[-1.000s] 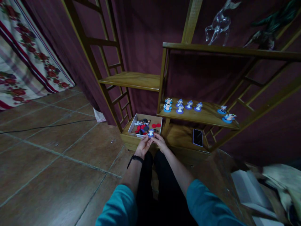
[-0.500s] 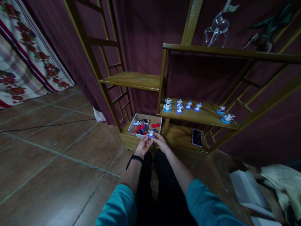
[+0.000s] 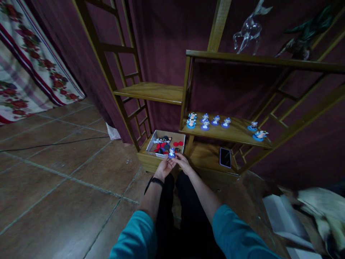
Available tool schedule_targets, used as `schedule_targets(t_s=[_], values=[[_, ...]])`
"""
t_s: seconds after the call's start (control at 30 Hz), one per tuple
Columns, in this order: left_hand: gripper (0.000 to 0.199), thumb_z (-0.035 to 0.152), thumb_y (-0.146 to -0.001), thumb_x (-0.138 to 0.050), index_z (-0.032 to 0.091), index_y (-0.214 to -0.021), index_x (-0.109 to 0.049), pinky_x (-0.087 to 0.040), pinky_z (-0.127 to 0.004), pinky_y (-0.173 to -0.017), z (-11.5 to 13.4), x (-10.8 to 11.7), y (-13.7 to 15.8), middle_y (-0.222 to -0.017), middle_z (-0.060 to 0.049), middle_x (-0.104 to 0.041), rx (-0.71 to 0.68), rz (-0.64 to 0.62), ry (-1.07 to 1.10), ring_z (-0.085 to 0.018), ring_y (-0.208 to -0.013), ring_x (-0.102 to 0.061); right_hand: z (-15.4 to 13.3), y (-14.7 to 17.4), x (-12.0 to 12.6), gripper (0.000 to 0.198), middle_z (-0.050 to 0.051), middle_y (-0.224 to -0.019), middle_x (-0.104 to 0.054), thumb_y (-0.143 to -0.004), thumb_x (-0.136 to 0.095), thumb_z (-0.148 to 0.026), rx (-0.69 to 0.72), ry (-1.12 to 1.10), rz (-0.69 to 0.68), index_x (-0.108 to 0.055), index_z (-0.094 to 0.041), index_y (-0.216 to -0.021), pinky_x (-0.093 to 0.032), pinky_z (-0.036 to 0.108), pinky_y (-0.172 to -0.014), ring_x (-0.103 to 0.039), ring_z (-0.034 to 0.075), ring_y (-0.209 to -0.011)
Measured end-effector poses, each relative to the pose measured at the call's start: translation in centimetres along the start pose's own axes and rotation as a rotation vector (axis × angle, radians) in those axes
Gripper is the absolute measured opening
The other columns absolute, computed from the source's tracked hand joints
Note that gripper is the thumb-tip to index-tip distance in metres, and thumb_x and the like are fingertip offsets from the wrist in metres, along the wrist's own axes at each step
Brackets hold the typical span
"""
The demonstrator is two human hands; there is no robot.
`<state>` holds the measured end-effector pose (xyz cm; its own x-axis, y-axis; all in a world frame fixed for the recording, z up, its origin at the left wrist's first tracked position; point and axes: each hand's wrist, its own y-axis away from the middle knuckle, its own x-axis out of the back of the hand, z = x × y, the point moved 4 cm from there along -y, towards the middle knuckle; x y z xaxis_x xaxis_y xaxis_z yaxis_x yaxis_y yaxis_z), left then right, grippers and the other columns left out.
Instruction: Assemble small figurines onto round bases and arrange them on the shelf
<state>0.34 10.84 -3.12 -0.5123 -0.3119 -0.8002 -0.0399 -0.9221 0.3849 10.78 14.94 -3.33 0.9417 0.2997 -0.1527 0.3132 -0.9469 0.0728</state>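
Between my two hands, over the near edge of a shallow open box, is a small white-and-purple figurine standing upright on a purple round base. My left hand has its fingers closed at the base from the left and below. From the right, my right hand pinches the base's edge. Inside the box lie red discs and several dark figurine pieces. On the shelf to the right stand several similar purple-based figurines, with blue-based figurines at their left.
A wooden shelf unit fills the front. More blue-based figurines stand at the shelf's right end. A phone lies on the lower board. A glass deer stands up high. White boxes sit on the floor at right.
The figurine has turned slightly more upright and shifted a little left between my fingers. Both hands remain at nearly the same place.
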Motion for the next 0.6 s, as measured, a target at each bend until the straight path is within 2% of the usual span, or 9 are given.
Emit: schedule_targets(t_s=[0.27,0.6], values=[[0.032,0.033,-0.088,-0.044,0.008,-0.103,-0.058,-0.051,-0.03,-0.077,-0.08,-0.31,0.04,-0.088,-0.014,-0.067,0.019,-0.046,0.001,-0.017,-0.083,-0.065,0.52,-0.4,0.16,0.051,0.0,-0.091,-0.067,-0.053,-0.075,-0.035,-0.018,-0.015,0.008,-0.064,-0.023,-0.101,-0.044,0.034,-0.086,-0.061,0.019,-0.086],[0.025,0.024,-0.087,-0.049,0.01,-0.106,-0.058,-0.052,-0.028,-0.076,0.01,-0.24,0.04,-0.088,-0.012,-0.068,-0.022,0.005,0.022,-0.016,-0.081,-0.065,-0.36,0.4,0.04,0.043,-0.001,-0.09,-0.066,-0.057,-0.073,-0.037,0.0,-0.011,-0.017,-0.065,-0.023,-0.097,-0.044,0.032,-0.083,-0.06,0.019,-0.086]])
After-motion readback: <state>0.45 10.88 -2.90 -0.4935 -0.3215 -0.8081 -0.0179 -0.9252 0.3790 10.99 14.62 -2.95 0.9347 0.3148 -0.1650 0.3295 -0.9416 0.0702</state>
